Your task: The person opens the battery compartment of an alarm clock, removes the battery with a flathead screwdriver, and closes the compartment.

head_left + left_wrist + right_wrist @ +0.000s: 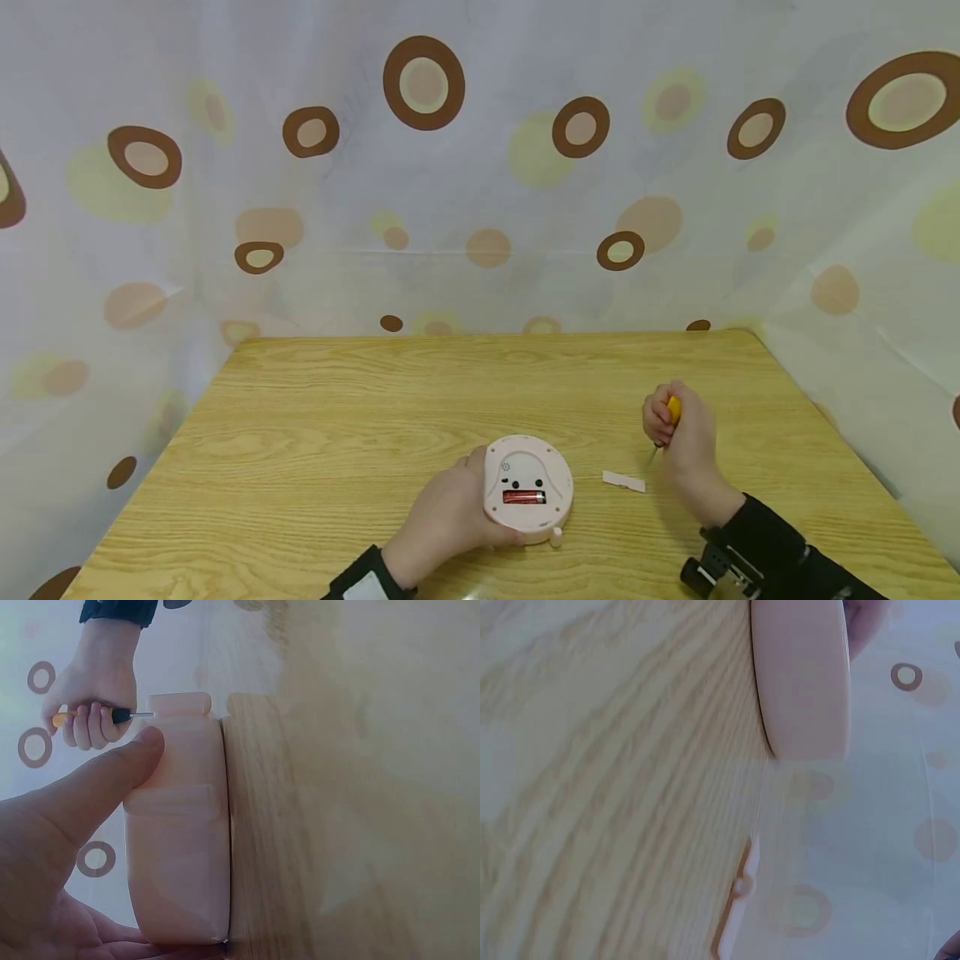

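A round pale pink alarm clock [553, 471] lies back side up on the table, its battery slot uncovered and a red battery [522, 497] inside. My left hand [450, 507] grips the clock's left side, with the thumb along its edge in the left wrist view. To the right, my right hand [690, 433] holds a screwdriver [674, 408] with a yellow and black handle, fingers curled round it and the thin shaft pointing down. Between clock and screwdriver lies a small pink battery cover [624, 481], also seen in the right wrist view.
The wooden table [360, 400] extends behind and to both sides of the hands. A patterned cloth [480, 183] with brown rings hangs behind it and along the sides. A small peg-like foot [556, 537] sticks out from the clock's near edge.
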Tool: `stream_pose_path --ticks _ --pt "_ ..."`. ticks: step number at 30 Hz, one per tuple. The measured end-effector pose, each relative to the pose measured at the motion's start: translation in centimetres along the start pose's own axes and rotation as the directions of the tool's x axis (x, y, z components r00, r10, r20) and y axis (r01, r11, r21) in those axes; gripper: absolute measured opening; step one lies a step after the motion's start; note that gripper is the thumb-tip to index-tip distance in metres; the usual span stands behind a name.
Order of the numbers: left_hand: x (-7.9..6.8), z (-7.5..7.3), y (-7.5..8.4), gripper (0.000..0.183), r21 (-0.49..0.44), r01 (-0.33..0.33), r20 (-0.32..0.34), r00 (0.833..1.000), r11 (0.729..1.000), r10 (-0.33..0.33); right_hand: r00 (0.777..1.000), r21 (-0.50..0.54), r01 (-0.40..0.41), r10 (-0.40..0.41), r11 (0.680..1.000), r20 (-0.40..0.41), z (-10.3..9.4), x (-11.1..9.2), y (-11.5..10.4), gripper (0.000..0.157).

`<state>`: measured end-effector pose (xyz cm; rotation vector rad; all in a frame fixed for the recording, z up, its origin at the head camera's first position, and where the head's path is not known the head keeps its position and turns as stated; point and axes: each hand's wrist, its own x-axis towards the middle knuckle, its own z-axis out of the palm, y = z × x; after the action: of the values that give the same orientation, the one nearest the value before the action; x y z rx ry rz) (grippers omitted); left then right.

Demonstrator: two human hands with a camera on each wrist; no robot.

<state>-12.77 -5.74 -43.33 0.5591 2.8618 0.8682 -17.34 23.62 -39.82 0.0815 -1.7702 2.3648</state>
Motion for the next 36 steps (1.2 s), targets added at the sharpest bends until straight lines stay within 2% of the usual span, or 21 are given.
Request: stream_pose_path --ticks 5,10,18,31,36 --pt "0.0 -0.1 0.2 0.121 0.003 0.011 0.011 1.000 1.000 -0.011 0.998 -0.020 -0.038 0.037 0.999 -0.051 -1.0 0.4 -0.3 0.049" --pt "0.0 -0.1 0.2 0.120 -0.003 0.014 0.012 1.000 1.000 -0.014 0.995 -0.100 -0.068 0.059 0.993 -0.084 -1.9 0.5 -0.3 0.053" --pt "-0.1 0.0 0.1 0.120 -0.007 0.019 0.014 1.000 1.000 -0.019 0.966 -0.178 -0.221 0.190 0.959 -0.174 -2.8 0.9 -0.4 0.055" --pt "0.1 0.3 -0.1 0.116 0.004 0.022 0.005 1.000 1.000 -0.022 0.943 -0.352 -0.334 0.306 0.875 -0.135 -4.8 1.5 -0.1 0.058" --pt "0.1 0.3 -0.1 0.116 0.006 0.025 0.007 1.000 1.000 -0.025 0.935 -0.346 -0.355 0.328 0.868 -0.137 -5.2 1.7 0.2 0.058"
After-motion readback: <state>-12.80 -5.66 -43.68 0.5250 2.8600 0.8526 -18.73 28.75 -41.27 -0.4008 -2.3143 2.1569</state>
